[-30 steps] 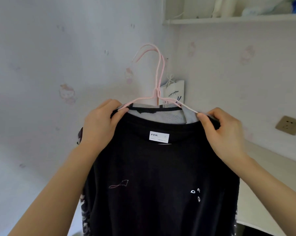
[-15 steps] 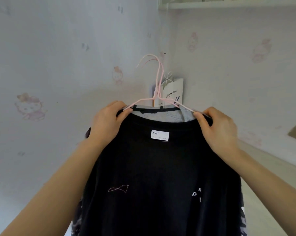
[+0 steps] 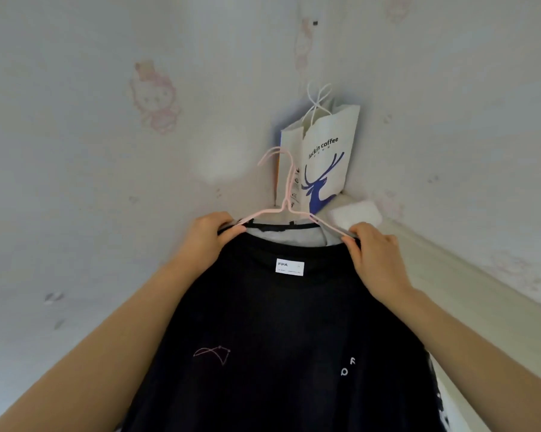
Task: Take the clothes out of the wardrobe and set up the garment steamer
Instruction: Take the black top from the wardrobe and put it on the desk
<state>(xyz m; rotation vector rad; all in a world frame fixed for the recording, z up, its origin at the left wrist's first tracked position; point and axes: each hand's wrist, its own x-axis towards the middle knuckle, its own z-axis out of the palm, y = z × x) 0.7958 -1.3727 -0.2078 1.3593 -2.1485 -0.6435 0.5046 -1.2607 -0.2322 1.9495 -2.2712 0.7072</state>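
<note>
While the black T-shirt hangs in front of the wall corner, it is held up at both shoulders on the pink hangers. The left shoulder is pinched by the left hand between thumb and curled fingers, and the right shoulder is gripped in the same way by the right hand. A grey garment is seen behind the collar. A white paper bag with a blue deer is placed in the corner behind.
</note>
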